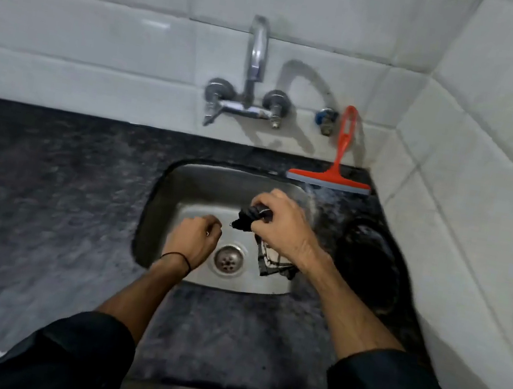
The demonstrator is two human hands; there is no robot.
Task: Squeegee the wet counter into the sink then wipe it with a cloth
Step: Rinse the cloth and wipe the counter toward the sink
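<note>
Right hand [273,220] clenched on dark cloth [253,219] over the sink [160,199], cloth's tail hanging toward the drain; left hand [195,240] in a loose fist, holding nothing, just beside; squeegee [329,180] propped against the back wall, beyond the right hand; wet counter [46,194] stretches left, nearer the left hand.

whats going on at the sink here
A person stands at a steel sink set in a dark counter. The right hand grips a dark cloth over the basin; the left hand is closed beside it, holding nothing visible. The red squeegee leans against the wall tiles behind the sink, untouched. The tap shows no running water.
</note>
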